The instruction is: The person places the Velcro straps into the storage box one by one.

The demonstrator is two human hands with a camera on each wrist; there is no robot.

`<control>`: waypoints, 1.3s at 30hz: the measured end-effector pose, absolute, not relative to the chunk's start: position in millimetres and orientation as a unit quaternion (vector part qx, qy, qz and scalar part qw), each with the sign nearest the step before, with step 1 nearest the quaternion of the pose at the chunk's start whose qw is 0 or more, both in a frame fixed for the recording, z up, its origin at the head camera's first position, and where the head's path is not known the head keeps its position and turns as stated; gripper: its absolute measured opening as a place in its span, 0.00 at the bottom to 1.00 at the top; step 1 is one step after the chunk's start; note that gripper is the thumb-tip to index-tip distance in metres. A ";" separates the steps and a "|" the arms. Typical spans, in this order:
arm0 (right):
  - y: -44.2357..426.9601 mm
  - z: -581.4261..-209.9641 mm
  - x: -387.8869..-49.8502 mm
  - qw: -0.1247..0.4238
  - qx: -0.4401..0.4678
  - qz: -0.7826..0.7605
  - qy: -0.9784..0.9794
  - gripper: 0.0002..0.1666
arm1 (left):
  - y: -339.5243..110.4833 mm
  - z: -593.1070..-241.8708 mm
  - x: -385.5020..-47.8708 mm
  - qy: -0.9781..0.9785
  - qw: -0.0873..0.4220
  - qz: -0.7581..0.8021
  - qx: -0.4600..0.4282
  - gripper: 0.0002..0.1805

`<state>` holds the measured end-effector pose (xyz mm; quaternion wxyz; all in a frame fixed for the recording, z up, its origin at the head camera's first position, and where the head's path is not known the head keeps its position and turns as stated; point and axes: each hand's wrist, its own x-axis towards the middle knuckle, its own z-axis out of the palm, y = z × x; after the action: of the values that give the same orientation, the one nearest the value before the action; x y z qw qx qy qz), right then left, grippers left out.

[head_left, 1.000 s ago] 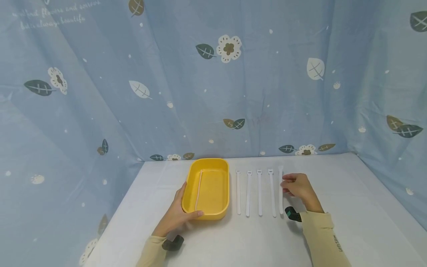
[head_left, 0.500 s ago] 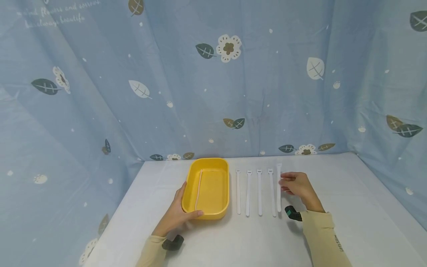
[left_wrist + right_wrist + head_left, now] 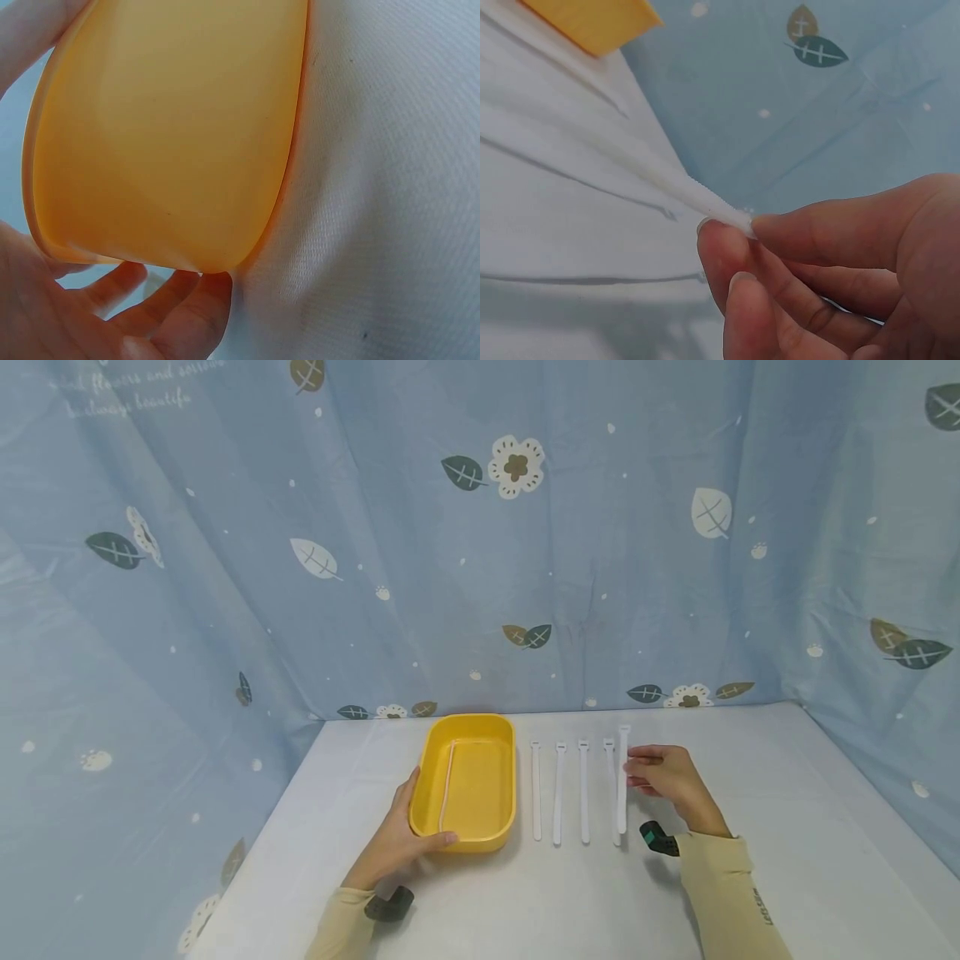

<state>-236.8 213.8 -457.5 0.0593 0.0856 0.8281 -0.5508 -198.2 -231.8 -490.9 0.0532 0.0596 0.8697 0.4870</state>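
With finger and thumb squeezed together, my right hand [image 3: 670, 777] pinches one white strap [image 3: 622, 789] above the table [image 3: 570, 902]. It looks light and bendy, so its middle seems best to hold. My left hand [image 3: 395, 843] grips the yellow tray's [image 3: 482, 793] near left corner.

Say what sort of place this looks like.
Probably a makeshift tabletop filming booth: a patterned blue curtain hangs behind and beside a white table, with a yellow tray and white straps on it.
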 end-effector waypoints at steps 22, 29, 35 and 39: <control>202.7 -451.5 -235.0 0.069 0.066 -0.597 0.797 0.29 | -232.3 -492.6 -200.3 0.872 0.043 0.482 0.071 0.73; 198.2 -452.4 -236.2 0.069 0.071 -0.601 0.793 0.28 | -231.9 -492.3 -199.7 0.870 0.044 0.487 0.066 0.74; 195.6 -451.0 -234.6 0.067 0.067 -0.598 0.796 0.28 | -232.5 -492.7 -199.7 0.868 0.043 0.490 0.070 0.73; 193.2 -449.2 -233.8 0.065 0.063 -0.595 0.798 0.28 | -233.0 -493.3 -200.0 0.867 0.043 0.490 0.075 0.73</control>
<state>-233.8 193.2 -449.2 0.0648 0.0630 0.7983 -0.5954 -200.0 -233.0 -493.3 0.0427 0.0750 0.8674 0.4901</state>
